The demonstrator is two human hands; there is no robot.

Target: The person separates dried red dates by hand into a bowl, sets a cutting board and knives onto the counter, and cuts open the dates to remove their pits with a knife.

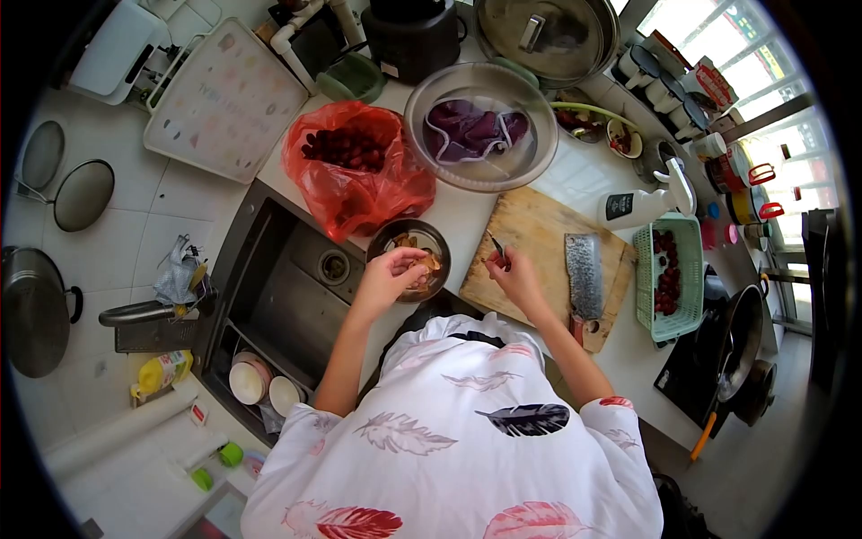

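My left hand (pixel 395 277) is closed at the fingertips on a small brownish-orange piece (pixel 429 263), over a round metal bowl (pixel 442 241). More brownish pieces (pixel 406 241) lie in that bowl. In my right hand (pixel 514 277) is a slim dark pointed tool (pixel 496 242), perhaps a small knife; the fingers hide most of it. This hand is above the left part of a wooden cutting board (pixel 530 216). A cleaver (pixel 584 274) with a broad, mottled grey blade lies on the board, right of my right hand.
A red plastic bag (pixel 346 202) of dark red fruit stands behind the bowl. Beside it, a large basin (pixel 417 135) holds purple cloth. The sink (pixel 278 269) is at left. A green basket (pixel 687 316) with red fruit, a spray bottle (pixel 637 207) and a wok (pixel 741 346) are at right.
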